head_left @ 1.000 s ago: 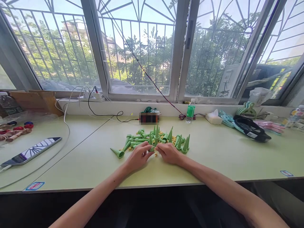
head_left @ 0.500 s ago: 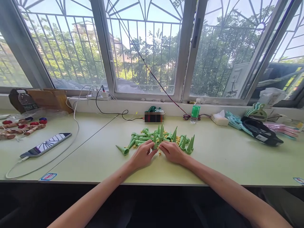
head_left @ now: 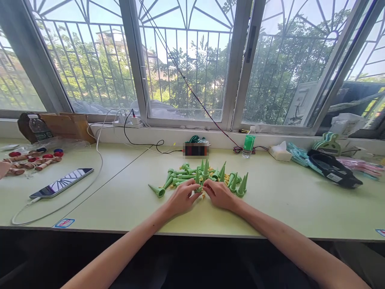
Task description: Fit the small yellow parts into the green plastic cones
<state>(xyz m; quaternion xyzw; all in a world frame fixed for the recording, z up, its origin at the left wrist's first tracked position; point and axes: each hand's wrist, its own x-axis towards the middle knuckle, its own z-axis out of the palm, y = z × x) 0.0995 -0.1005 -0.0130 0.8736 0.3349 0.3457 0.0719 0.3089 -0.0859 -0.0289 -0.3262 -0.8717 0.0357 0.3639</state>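
Note:
My left hand [head_left: 184,196] is closed on a green cone [head_left: 197,181] at the front of a pile, its tip pointing up. Close beside it, my right hand [head_left: 219,193] has its fingers pinched near the cone's base; what they hold is too small to make out. Several green cones [head_left: 241,188] stand or lie behind and beside both hands, mixed with small yellow pieces. One cone [head_left: 157,190] lies on its side left of the pile. A small yellow piece [head_left: 203,196] rests on the table just below my fingertips.
A phone [head_left: 61,183] on a white cable lies left, near red and blue balls with wooden sticks [head_left: 45,163]. Part of another person's hand [head_left: 3,169] shows at the left edge. Behind are a bottle [head_left: 248,143], a tissue box [head_left: 280,151] and a black cap [head_left: 333,169].
The view has shifted slightly, and another person's hand has come in at the left edge. Both my hands stay close together at the same cone, with little finger movement.

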